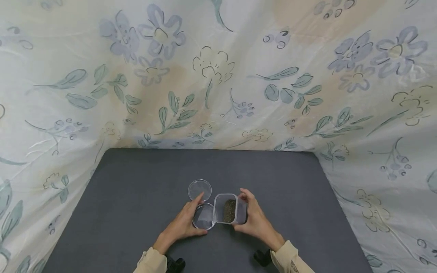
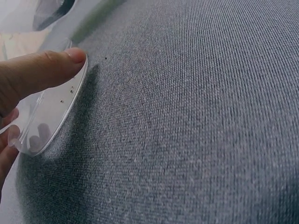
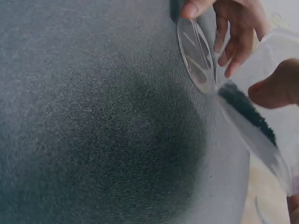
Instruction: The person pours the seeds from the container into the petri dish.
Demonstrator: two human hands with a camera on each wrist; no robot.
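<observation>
My right hand (image 1: 257, 220) grips a clear square plastic tub (image 1: 241, 212) by its sides. The tub is tilted, its mouth facing left. Dark, fine granules (image 1: 230, 211) lie along its lower wall, and they show again as a dark slope (image 3: 247, 111) in the right wrist view. Just left of the tub's rim is a clear round dish (image 1: 203, 217), held between thumb and fingers of my left hand (image 1: 181, 224). A few dark specks (image 2: 62, 101) are in the dish in the left wrist view.
A second clear round dish or lid (image 1: 198, 186) lies on the grey cloth-covered table (image 1: 150, 182), just beyond the held dish. Floral fabric (image 1: 218, 76) hangs behind the table and along both sides. A few tiny specks (image 2: 105, 58) lie on the cloth.
</observation>
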